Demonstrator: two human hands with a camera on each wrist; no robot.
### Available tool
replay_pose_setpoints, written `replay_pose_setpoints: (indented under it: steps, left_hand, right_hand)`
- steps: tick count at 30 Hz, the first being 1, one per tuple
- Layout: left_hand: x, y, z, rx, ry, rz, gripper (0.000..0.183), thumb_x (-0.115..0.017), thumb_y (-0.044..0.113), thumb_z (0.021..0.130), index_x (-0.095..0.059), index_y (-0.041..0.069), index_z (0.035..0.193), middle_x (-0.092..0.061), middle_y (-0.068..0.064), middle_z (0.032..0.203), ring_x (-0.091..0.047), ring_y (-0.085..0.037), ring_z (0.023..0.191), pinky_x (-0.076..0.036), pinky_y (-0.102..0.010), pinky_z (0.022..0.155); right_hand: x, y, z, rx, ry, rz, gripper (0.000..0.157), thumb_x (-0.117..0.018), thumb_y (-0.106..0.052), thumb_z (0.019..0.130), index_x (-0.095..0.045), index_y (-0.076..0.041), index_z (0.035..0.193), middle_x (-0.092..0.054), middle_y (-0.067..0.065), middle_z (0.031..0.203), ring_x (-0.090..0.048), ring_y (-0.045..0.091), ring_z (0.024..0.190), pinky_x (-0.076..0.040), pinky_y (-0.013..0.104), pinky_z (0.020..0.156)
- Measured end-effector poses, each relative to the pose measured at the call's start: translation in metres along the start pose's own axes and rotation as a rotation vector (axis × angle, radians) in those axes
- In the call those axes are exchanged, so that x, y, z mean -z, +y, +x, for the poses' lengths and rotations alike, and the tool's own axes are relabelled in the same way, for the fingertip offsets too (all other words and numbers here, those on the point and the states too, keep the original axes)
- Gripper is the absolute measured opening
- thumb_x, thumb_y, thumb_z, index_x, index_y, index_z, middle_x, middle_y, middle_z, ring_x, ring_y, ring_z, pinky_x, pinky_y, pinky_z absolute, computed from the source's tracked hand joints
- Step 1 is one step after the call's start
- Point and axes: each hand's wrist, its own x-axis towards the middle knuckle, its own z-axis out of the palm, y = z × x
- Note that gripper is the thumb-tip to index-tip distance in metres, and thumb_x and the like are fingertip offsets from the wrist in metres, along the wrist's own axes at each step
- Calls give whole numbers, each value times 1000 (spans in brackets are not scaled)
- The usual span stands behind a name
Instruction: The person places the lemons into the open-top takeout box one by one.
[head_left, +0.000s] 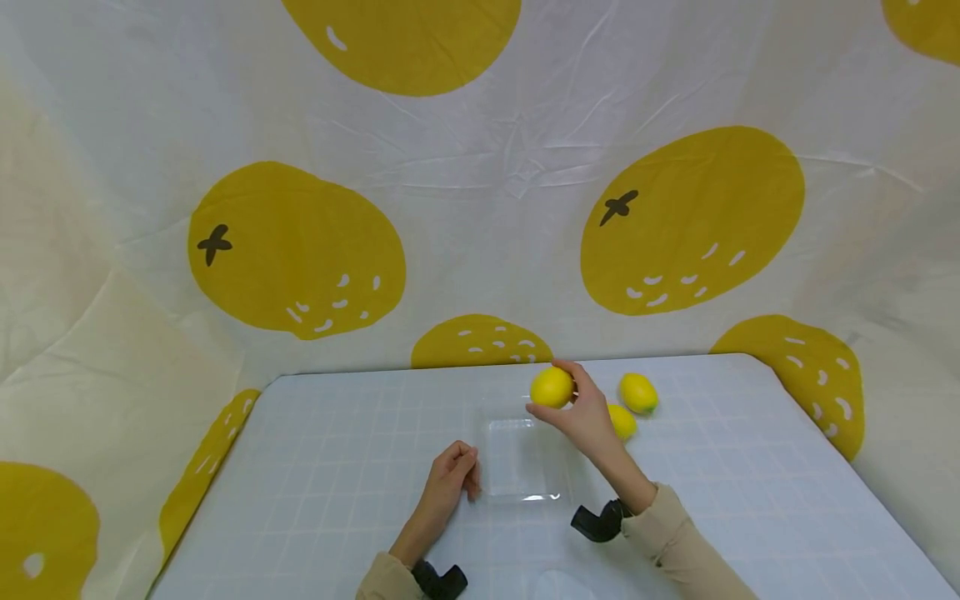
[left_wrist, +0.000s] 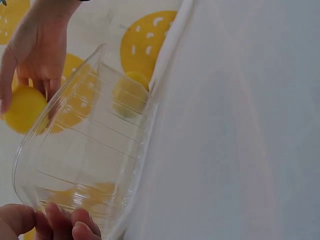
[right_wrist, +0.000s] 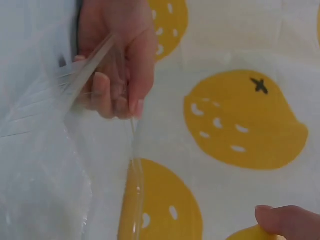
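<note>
A clear plastic container (head_left: pixel 525 498) stands in the middle of the table. My left hand (head_left: pixel 448 477) is at its left side; in the right wrist view, that hand's thumb and fingers (right_wrist: pixel 102 97) pinch the container's rim. Above the container's far right corner, my right hand (head_left: pixel 588 417) holds a yellow lemon (head_left: pixel 551 387) between thumb and fingers. The left wrist view shows this held lemon (left_wrist: pixel 24 110) beyond the container's wall (left_wrist: pixel 95 135). Two more lemons lie to the right: one (head_left: pixel 638 392) farther back, the other (head_left: pixel 621 423) partly hidden behind my right hand.
The table (head_left: pixel 360 467) has a pale checked cover. A faint, round, whitish thing (head_left: pixel 558 585) shows at its near edge. Behind and beside the table hangs a white cloth (head_left: pixel 487 233) printed with large yellow fruit. Black wrist mounts (head_left: pixel 600 522) sit on both wrists.
</note>
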Motion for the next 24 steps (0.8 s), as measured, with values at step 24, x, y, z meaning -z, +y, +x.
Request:
replay_pose_setpoints:
  steps: [24]
  left_hand:
    - [2, -2, 1, 56, -22, 29, 30, -51, 23, 104, -49, -4, 92, -54, -5, 70, -50, -13, 58, -47, -22, 57]
  right_hand:
    - [-62, -4, 28, -96, -298, -378, 64, -91, -26, 69, -59, -3, 119, -61, 10, 102, -54, 27, 89, -50, 42, 79]
